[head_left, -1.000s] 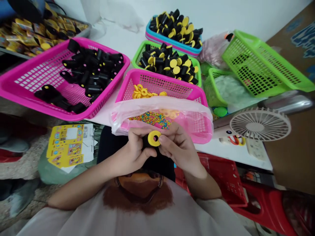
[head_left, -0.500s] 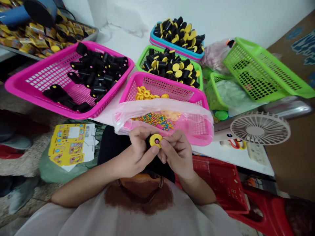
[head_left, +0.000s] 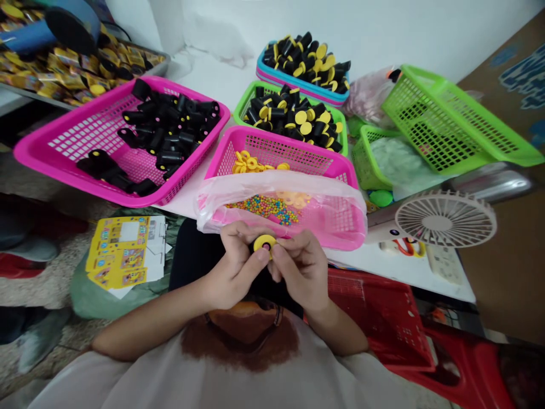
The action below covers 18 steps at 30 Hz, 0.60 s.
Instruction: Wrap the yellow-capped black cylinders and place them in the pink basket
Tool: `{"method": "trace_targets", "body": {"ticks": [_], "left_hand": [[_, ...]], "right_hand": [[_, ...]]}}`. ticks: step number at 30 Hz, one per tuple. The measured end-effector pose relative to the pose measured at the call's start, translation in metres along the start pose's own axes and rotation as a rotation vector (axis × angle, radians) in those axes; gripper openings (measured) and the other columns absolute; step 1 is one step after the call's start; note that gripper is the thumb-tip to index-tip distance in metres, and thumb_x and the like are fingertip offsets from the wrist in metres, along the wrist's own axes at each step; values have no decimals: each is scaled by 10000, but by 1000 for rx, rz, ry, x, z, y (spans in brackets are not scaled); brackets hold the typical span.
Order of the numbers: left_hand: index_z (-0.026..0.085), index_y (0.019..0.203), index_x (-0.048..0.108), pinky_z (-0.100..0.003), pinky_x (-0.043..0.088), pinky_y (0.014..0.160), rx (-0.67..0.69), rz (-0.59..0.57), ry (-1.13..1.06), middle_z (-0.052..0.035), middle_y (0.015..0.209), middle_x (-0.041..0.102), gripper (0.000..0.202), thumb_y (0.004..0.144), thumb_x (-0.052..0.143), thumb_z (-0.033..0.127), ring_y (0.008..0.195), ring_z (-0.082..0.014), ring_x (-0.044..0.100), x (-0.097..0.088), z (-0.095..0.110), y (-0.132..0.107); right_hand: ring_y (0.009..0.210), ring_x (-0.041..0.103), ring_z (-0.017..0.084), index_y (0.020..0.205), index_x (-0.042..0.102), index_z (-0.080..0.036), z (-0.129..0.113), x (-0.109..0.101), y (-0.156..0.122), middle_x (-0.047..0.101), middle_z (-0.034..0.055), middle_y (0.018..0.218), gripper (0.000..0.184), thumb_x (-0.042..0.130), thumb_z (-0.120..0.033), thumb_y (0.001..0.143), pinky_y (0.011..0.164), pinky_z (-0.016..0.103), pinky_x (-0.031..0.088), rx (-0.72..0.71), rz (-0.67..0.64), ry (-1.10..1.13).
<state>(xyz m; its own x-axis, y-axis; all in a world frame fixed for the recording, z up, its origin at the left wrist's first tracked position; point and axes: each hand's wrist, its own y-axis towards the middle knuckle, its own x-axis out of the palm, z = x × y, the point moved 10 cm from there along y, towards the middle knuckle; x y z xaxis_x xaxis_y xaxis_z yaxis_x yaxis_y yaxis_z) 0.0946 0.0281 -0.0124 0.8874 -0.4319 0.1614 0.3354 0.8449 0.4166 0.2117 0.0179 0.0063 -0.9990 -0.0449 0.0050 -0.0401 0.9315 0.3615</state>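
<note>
Just in front of my lap, my left hand (head_left: 236,267) is closed round a small black plastic cylinder with a yellow ring (head_left: 260,241) on its end. A pinkish centre shows inside the ring, partly under my left thumb. My right hand (head_left: 303,270) pinches the ring's right edge between thumb and fingers. Most of the black body is hidden by my fingers. Beyond my hands, a plastic bag (head_left: 281,180) is draped over a pink basket (head_left: 355,218). Small coloured beads (head_left: 272,209) lie in the bag, with loose yellow rings (head_left: 247,163) behind them.
A larger pink basket (head_left: 34,149) at left holds black cylinders (head_left: 170,128). Green (head_left: 240,105) and blue (head_left: 260,62) baskets behind hold yellow-capped black cylinders. A fan (head_left: 445,218) and stacked green baskets (head_left: 451,122) stand right. A red crate (head_left: 378,318) sits lower right.
My left thumb has shifted up onto the ring's centre, and the ring tilts more away from view. Both hands stay on the piece. The whole view has shifted slightly.
</note>
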Motion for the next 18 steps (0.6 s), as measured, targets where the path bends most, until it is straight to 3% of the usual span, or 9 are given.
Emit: {"method": "trace_targets", "body": {"ticks": [2, 4, 6, 7, 9, 11, 15, 18], "left_hand": [[311, 1172, 308, -337, 605, 902, -117, 40, -144, -21, 1188, 662, 274, 1117, 552, 423, 1088, -153, 710, -1, -6, 1], [316, 1165, 323, -288, 590, 812, -289, 60, -348, 16, 1058, 659, 364, 1073, 623, 501, 1002, -153, 717, 2, -16, 1], [314, 1163, 365, -273, 579, 745, -458, 76, -573, 43, 930, 630, 438, 1006, 705, 542, 877, -154, 708, 10, -25, 0], [305, 1154, 395, -276, 578, 729, -523, 77, -666, 44, 888, 614, 453, 976, 735, 545, 831, -155, 691, 15, -27, 0], [274, 1110, 461, -267, 560, 674, -612, 59, -793, 26, 840, 591, 432, 943, 758, 540, 775, -154, 643, 26, -29, 1], [244, 1031, 507, -232, 491, 575, -661, 7, -853, 2, 818, 564, 416, 927, 759, 559, 743, -147, 590, 36, -28, 4], [234, 953, 493, -193, 340, 473, -720, 17, -856, -18, 832, 526, 436, 886, 781, 554, 730, -140, 536, 42, -31, 4], [256, 1005, 446, -200, 339, 483, -720, 32, -816, -9, 829, 520, 419, 918, 726, 556, 725, -150, 534, 40, -34, -2]], "right_hand": [[689, 679, 133, 1102, 666, -327, -27, -8, -1, 690, -20, 862, 86, 686, -282, 1032, 615, 285, 566, -286, 65, -348], [1024, 727, 234, 1252, 694, -339, -41, -3, -2, 691, 59, 1122, 332, 807, -389, 945, 866, 419, 637, -494, 22, -583], [1229, 689, 301, 1419, 608, -357, -38, 6, 2, 675, 83, 1277, 641, 894, -473, 858, 1062, 516, 607, -560, -140, -577], [1271, 681, 307, 1472, 550, -368, -34, 9, 4, 681, 80, 1308, 712, 896, -456, 857, 1110, 535, 589, -552, -210, -512], [1255, 703, 293, 1494, 498, -367, -28, 10, 7, 707, 74, 1294, 675, 827, -337, 905, 1096, 523, 605, -513, -253, -390], [1200, 728, 289, 1445, 536, -333, -24, 8, 7, 725, 89, 1250, 587, 748, -238, 906, 1029, 493, 639, -468, -178, -362], [1119, 757, 310, 1347, 621, -305, -26, 5, -4, 753, 107, 1169, 477, 675, -192, 887, 951, 510, 673, -454, 14, -418], [1133, 770, 301, 1348, 659, -321, -28, -1, -7, 773, 99, 1188, 450, 666, -189, 918, 964, 508, 680, -433, 16, -385]]}}
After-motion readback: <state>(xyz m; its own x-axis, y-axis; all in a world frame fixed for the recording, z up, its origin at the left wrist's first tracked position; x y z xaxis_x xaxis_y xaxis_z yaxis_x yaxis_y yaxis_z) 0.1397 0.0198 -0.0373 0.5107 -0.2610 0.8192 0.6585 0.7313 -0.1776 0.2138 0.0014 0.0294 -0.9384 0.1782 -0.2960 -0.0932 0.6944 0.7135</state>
